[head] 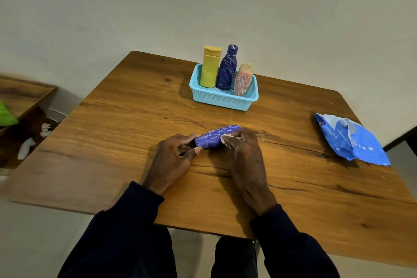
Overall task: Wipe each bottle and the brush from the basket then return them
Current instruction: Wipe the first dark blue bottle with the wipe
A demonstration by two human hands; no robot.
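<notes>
Steadies the purple bottle (214,136) on its side on the table (112,131), with the left grip (174,156) clamped round its end to stop it rolling. Presses a white wipe (225,140) against its body with the right grip (242,153), curled over it. Keeps the basket (225,99) just beyond, handy for the return.

Dark navy long sleeves (126,221), bare hands (173,156)

Lying on its side mid-tabletop, toward near edge: purple bottle (214,136), white scribbles; left hand (173,156) grips one end, right hand (243,153) presses white wipe (225,140) on it. Light-blue basket (222,100) near far edge: yellow bottle (209,70), dark-blue bottle (226,70) upright, pink bottle (242,82) leaning
</notes>
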